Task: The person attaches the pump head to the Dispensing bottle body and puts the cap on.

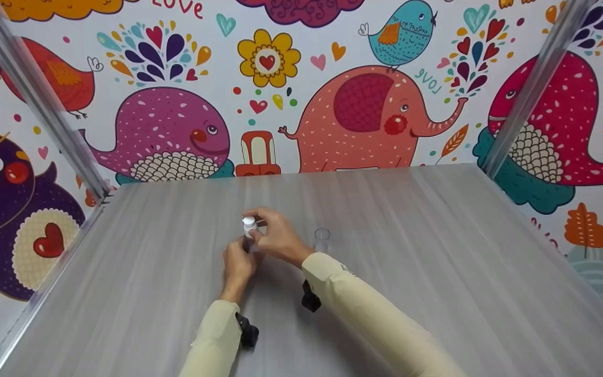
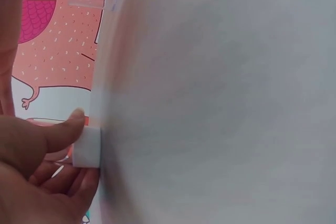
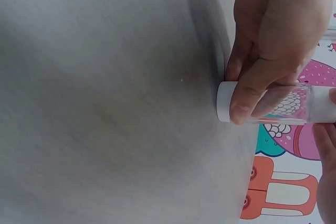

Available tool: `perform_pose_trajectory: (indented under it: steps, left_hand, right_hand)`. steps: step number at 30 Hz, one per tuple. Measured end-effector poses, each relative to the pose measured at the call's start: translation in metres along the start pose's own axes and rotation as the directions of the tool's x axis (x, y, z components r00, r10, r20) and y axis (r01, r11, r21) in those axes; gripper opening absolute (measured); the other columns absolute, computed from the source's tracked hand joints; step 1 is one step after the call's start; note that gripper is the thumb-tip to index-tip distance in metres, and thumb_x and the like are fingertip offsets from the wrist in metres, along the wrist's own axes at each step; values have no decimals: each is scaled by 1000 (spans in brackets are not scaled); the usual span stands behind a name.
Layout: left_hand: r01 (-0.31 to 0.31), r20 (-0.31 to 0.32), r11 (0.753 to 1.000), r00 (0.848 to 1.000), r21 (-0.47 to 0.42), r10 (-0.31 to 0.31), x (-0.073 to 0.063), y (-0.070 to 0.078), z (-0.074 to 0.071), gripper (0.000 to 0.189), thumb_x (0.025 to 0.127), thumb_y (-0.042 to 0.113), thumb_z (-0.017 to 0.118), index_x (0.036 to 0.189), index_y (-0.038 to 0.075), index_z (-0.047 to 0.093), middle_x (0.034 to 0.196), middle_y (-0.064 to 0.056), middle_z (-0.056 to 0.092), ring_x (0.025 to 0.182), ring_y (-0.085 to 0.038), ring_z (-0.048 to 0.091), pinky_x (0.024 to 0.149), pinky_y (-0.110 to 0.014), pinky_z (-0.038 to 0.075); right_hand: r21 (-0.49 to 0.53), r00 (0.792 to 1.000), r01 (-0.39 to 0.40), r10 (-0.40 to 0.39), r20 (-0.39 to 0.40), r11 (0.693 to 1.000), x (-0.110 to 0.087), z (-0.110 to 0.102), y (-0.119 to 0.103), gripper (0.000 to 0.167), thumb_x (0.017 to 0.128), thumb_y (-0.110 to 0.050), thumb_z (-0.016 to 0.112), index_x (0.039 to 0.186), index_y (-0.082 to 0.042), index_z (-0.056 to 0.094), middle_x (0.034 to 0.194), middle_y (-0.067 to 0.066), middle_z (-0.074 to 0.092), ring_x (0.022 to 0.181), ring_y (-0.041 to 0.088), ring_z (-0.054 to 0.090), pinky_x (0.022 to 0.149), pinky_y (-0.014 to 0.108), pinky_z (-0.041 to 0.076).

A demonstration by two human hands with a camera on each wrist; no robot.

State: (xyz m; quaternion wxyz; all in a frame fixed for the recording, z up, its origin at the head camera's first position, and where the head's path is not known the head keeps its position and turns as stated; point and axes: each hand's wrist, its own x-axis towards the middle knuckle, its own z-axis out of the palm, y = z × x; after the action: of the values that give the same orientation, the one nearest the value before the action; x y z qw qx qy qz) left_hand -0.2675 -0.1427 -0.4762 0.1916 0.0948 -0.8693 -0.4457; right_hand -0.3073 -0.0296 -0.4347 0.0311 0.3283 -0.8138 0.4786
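Observation:
A slim clear bottle (image 3: 289, 107) with a white base (image 2: 87, 147) and a white top (image 1: 249, 222) stands upright on the table. Low down, my left hand (image 1: 239, 260) grips it, thumb and fingers around the part just over the base. At the upper end my right hand (image 1: 280, 235) holds the white top between thumb and fingers. In the head view both hands cover most of the clear body. To the right of the hands, a clear hollow cap-like piece (image 1: 322, 235) stands on the table, partly behind the right wrist.
The grey wood-grain table (image 1: 411, 251) runs back to a wall (image 1: 265, 115) printed with cartoon animals. Metal posts rise at the left (image 1: 45, 104) and right (image 1: 526, 89) corners. Small black wrist cameras hang below both sleeves.

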Motion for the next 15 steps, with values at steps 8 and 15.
perform_pose_trajectory:
  steps: [8,15]
  left_hand:
    - [28,0,999,1000,17,-28,1,0,0,6,74,-1,67,76,-3,62,66,-6,54,67,-24,49,61,-37,39]
    - [17,-2,1000,1000,13,-17,1,0,0,10,71,-2,72,77,-6,64,65,-10,57,67,-27,51,63,-40,41]
  right_hand:
    - [-40,1000,19,-19,-4,999,1,-1,0,38,90,3,64,128,-1,61,121,11,68,107,20,67,97,29,53]
    - [-58,1000,10,-11,-11,998,1,-1,0,37,90,-1,67,127,-2,62,120,9,69,104,18,68,96,26,54]
